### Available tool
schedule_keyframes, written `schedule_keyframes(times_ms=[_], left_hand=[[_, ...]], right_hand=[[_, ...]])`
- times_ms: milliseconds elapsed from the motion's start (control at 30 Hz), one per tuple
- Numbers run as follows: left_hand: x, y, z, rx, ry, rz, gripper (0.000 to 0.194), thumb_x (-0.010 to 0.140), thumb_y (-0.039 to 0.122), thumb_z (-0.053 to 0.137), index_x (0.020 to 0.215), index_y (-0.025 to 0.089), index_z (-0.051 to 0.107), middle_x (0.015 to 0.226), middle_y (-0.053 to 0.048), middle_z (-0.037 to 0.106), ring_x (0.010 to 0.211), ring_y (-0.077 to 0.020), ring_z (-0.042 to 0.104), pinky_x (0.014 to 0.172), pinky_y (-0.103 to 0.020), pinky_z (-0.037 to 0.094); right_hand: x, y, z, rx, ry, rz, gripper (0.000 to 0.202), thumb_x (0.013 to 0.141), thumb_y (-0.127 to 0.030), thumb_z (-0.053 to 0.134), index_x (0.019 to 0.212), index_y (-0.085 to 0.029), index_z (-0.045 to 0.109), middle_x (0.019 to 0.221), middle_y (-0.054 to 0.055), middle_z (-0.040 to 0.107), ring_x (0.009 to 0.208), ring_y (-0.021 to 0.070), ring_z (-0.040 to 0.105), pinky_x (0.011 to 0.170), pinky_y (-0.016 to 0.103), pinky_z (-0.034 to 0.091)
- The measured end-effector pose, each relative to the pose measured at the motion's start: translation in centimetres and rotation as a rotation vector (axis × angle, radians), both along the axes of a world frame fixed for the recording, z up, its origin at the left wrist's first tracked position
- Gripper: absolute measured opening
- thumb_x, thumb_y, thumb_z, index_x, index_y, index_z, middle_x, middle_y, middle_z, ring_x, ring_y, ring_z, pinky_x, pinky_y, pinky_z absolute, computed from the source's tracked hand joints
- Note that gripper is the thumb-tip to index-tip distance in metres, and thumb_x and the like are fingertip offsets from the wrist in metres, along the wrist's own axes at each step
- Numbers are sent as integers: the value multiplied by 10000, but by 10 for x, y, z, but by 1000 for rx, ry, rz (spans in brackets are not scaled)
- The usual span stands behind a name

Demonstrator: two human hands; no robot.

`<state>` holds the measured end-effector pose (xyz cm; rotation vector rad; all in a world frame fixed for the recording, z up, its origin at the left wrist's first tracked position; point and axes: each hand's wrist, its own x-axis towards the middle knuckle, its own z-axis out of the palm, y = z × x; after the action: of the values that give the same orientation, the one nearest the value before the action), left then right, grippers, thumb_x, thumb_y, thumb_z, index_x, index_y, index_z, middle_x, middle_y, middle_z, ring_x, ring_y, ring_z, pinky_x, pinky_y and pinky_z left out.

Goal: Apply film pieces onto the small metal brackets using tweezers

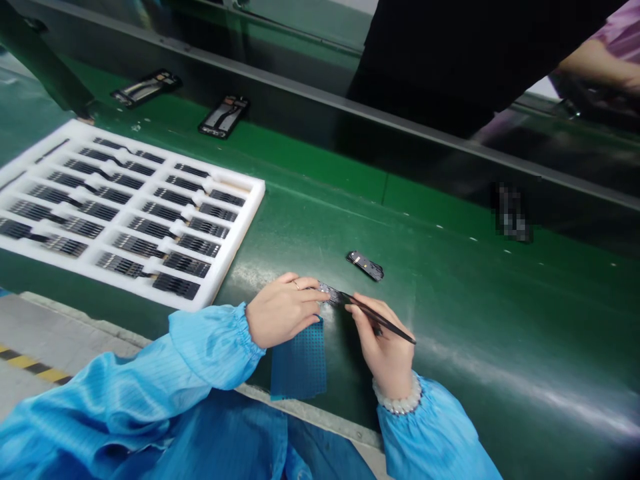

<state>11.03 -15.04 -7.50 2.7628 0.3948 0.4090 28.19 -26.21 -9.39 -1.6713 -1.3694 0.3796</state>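
My left hand (287,310) is closed on a small circuit board (327,292), its fingers along the board's left end. The black tweezers (385,320) are in my right hand (385,343), tips reaching down to the board. Below my left fingers lies a blue sheet (300,363) with rows of small dots. A short stack of dark phone boards (365,265) rests on the green bench just beyond my hands. Whether the tweezer tips pinch anything is too small to tell.
A white foam tray (240,230) holding rows of dark strip-like parts stands at left. Two opened phone bodies (145,88) lie on the green strip behind. A dark rail (300,100) runs along the back. Across it, a person's arm (600,67) shows at upper right.
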Motion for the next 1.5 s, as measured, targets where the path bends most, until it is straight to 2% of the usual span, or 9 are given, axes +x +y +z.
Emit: schedule_keyframes(times_ms=[367,533,633,700,833,967,1100,1333,1500], left_hand=[[0,-1,-3,11,8,4,139,876,238,546,849,164,659,1122,7,659,1038,-192,530,780,-331,348],[-1,-1,-3,9,-4,-15,167,889,234,513,841,164,656,1145,-6,646,1051,-206,528,797,-337,365],[-3,-1,-5,-6,2,9,170,881,264,524,830,171,657,1298,-54,536,1125,-238,490,844,-355,377],[-4,0,-7,-28,7,50,161,867,288,547,831,179,660,1367,-83,455,1180,-265,449,885,-378,373],[-4,5,-9,-83,42,81,137,866,275,556,872,180,654,1199,-72,576,1127,-232,486,892,-358,379],[-3,8,-8,-105,65,96,119,869,264,555,889,191,647,1090,-27,617,1045,-200,514,820,-331,380],[-2,6,-6,-103,50,93,137,875,285,547,873,196,652,1085,-17,619,1014,-203,510,793,-333,365],[-4,6,-9,-108,35,94,128,857,281,568,845,202,668,1071,-35,606,1005,-216,507,801,-340,382],[-4,8,-9,-255,-57,128,153,860,290,557,855,219,692,1077,-55,575,976,-199,525,846,-335,418]], right_hand=[[2,0,2,-17,-73,111,159,853,-187,576,995,-225,636,924,53,695,819,185,674,750,309,551],[9,3,3,52,-59,27,283,901,-173,487,1171,-234,543,977,57,695,863,184,679,798,340,548],[12,15,2,46,-242,179,236,891,-207,510,1121,-228,555,1053,89,662,1031,228,605,874,403,507],[11,23,1,10,-343,262,211,858,-249,570,1066,-214,558,1051,113,643,1055,263,566,867,437,497],[5,27,-1,1,-377,294,130,870,-191,544,999,-212,544,913,90,635,903,233,582,784,399,511],[6,21,2,28,-300,325,165,862,-150,549,1001,-235,524,931,68,631,876,203,597,761,357,514],[11,17,5,57,-282,323,177,849,-135,571,982,-239,520,953,67,633,890,193,609,769,350,513],[14,14,3,110,-255,226,187,825,-146,604,962,-237,515,943,66,645,856,190,627,745,352,521],[13,9,-2,113,-87,103,200,809,-169,627,943,-234,493,952,66,647,878,197,625,784,387,508]])
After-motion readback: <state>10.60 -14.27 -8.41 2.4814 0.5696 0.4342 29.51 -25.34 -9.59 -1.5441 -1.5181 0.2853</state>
